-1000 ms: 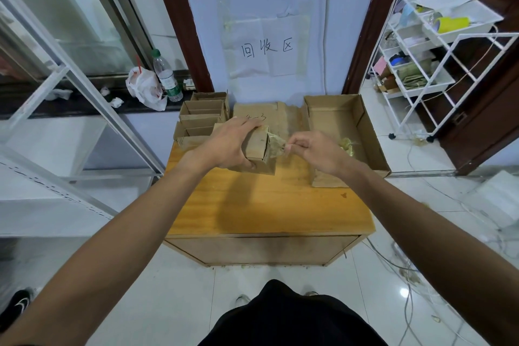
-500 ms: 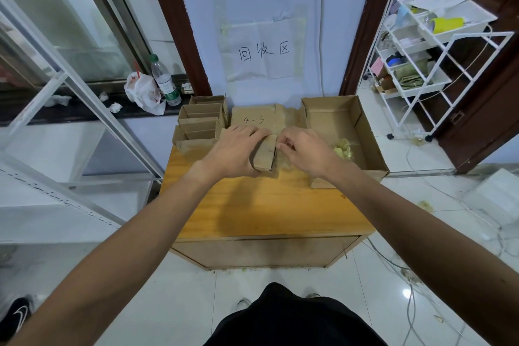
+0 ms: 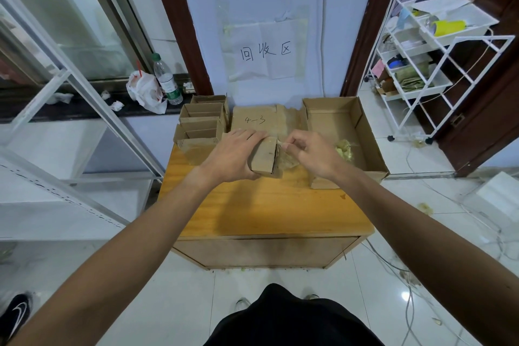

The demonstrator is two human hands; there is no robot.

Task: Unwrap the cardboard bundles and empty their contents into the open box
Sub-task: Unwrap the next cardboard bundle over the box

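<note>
the table (image 3: 266, 205) stands before me against the wall. at two o'clock from its middle sits the open box (image 3: 368, 132), overhanging the right edge. a flat sheet (image 3: 254, 121) marked 4-3 lies at twelve o'clock, just left of the box. a stack of small cartons (image 3: 202, 123) fills the eleven o'clock corner. the bundle (image 3: 264, 156) is at twelve o'clock, in front of the sheet, near the box but outside it; i cannot tell whether it rests on the table. my left hand (image 3: 233, 156) grips it from its nine o'clock side, fingers curled over the top. my right hand (image 3: 311, 153), at its three o'clock side, pinches the clear wrap (image 3: 286, 159) between thumb and forefinger. yellowish scraps (image 3: 344, 146) lie inside the box.
</note>
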